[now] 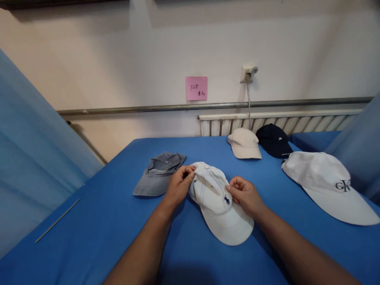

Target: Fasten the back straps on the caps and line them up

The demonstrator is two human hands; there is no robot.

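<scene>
A white baseball cap [212,194] with a dark blue horse-rider emblem lies in front of me, its brim toward me and to the right. My left hand [180,183] pinches the crown's left edge between thumb and fingers. On the other side, my right hand [244,194] pinches the crown's right side just above the emblem. Close to my left hand is a grey cap [158,176] with a crumpled crown. The inside of the white cap is hidden.
A beige cap [244,143] and a black cap [273,139] sit at the back right. Nearer on the right lies a larger white cap [319,170]. A thin stick [57,221] rests at left on the blue-covered table [97,237]. Behind are a radiator [225,126] and a wall rail [142,109].
</scene>
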